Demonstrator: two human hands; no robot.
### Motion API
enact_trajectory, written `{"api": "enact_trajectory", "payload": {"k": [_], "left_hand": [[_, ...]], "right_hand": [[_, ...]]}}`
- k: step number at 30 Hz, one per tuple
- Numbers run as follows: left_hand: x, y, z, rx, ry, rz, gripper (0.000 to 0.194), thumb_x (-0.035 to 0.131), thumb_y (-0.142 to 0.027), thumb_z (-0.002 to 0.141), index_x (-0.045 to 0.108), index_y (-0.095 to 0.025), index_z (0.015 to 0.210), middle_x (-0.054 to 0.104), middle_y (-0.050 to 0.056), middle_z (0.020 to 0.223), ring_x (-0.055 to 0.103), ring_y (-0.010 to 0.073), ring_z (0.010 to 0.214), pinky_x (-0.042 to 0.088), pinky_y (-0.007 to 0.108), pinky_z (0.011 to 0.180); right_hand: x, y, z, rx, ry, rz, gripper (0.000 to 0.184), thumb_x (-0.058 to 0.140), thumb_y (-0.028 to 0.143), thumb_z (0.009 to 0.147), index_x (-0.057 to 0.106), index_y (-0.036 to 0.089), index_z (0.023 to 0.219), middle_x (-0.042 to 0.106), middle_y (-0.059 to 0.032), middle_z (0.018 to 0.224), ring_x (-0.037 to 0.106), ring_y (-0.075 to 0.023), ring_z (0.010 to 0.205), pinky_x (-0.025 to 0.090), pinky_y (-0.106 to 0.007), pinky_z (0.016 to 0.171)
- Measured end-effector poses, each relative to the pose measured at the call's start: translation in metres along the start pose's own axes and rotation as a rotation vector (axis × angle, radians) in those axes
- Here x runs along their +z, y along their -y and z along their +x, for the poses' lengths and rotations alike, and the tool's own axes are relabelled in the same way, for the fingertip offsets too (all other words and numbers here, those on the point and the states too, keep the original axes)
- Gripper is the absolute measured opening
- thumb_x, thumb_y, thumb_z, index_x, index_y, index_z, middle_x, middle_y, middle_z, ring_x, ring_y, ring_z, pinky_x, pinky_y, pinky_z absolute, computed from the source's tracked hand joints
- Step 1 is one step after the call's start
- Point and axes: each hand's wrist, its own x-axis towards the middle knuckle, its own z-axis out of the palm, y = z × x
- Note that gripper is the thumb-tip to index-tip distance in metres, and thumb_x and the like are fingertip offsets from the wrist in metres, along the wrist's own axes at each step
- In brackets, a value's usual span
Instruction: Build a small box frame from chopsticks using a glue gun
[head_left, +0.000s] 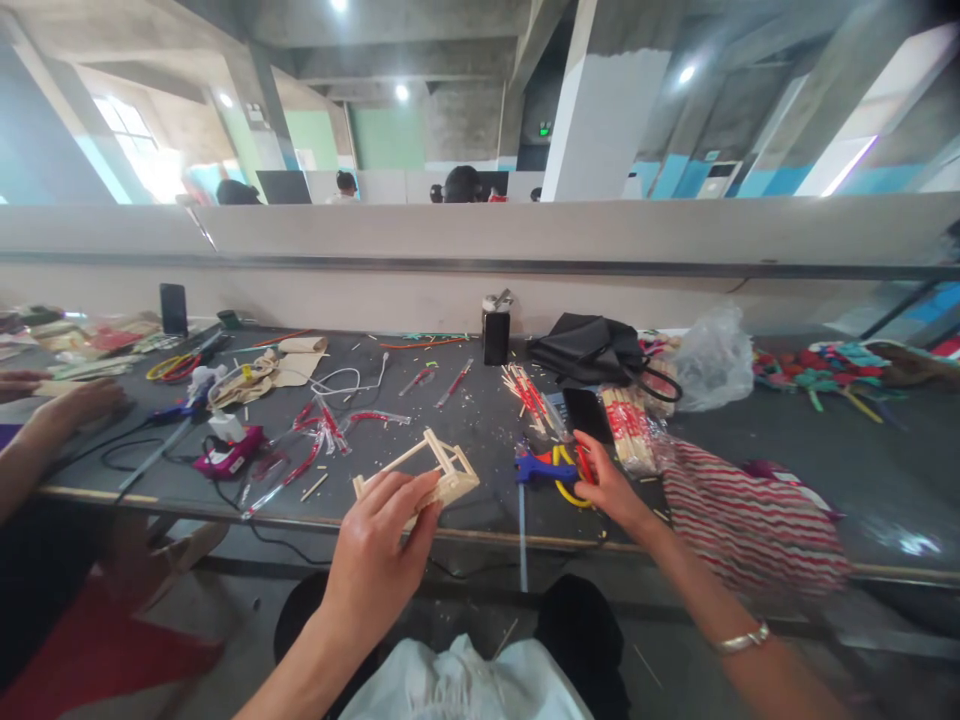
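Observation:
My left hand (386,535) is closed on a small frame made of pale wooden sticks (442,470), held just above the table's front edge. My fingers hide part of its near side. To the right, my right hand (609,487) closes its thumb and fingers on a red-handled tool (584,462); its working end cannot be made out. Close by that hand lie a blue glue gun (546,467), with a glue stick hanging over the edge, and a yellow looped handle (568,485). A dark phone (587,414) lies just behind the right hand.
Bundled wooden sticks (630,425), loose sticks (529,395) and a black bag (589,345) are at the right. A striped cloth (750,515) overhangs the edge. Plastic wrappers (326,430) and a purple power strip (231,452) lie left, near another person's hands (82,405).

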Motion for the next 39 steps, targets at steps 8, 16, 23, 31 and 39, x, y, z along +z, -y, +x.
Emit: {"api": "enact_trajectory", "payload": {"k": [8,16,23,31,39], "left_hand": [[-0.001,-0.005,0.001,0.019,-0.023,0.052,0.02,0.056,-0.011,0.086,0.06,-0.018,0.104,0.064,0.002,0.079,0.057,0.0151,0.073,0.048,0.028,0.068],[0.004,-0.003,0.007,0.041,-0.038,0.224,0.02,0.055,-0.012,0.086,0.059,-0.016,0.105,0.062,0.003,0.075,0.058,0.0177,0.071,0.05,0.031,0.07],[0.01,-0.003,0.014,0.035,-0.007,0.285,0.019,0.051,-0.012,0.087,0.06,-0.015,0.104,0.062,0.003,0.073,0.057,0.0184,0.069,0.05,0.032,0.066],[0.011,-0.005,0.016,0.047,-0.016,0.325,0.016,0.049,-0.011,0.088,0.06,-0.014,0.1,0.061,0.003,0.071,0.055,0.0186,0.066,0.051,0.033,0.063],[0.012,-0.003,0.013,0.081,-0.002,0.398,0.023,0.052,-0.008,0.084,0.059,-0.013,0.106,0.063,0.005,0.076,0.055,0.0203,0.068,0.052,0.036,0.065]], "right_hand": [[-0.003,0.008,0.026,-0.093,-0.203,0.161,0.071,0.054,0.027,0.077,0.025,0.022,0.142,0.04,-0.0121,0.137,0.045,-0.024,0.122,0.039,-0.042,0.103],[-0.015,0.089,0.003,-0.122,-0.218,0.359,0.054,0.052,0.038,0.085,0.033,0.033,0.136,0.055,-0.001,0.096,0.057,-0.0128,0.066,0.051,-0.025,0.056],[0.003,0.124,-0.062,-0.46,-0.058,-0.298,0.058,0.072,0.041,0.071,0.05,0.029,0.123,0.064,-0.0037,0.101,0.063,-0.0191,0.079,0.054,-0.03,0.071],[0.013,0.131,-0.074,-0.633,-0.185,-0.536,0.055,0.062,0.058,0.077,0.052,0.026,0.121,0.067,-0.0035,0.084,0.066,-0.0214,0.072,0.053,-0.032,0.063],[0.011,0.134,-0.072,-0.705,-0.229,-0.683,0.045,0.057,0.056,0.083,0.058,0.027,0.118,0.066,-0.0018,0.077,0.066,-0.0187,0.069,0.048,-0.029,0.061]]}}
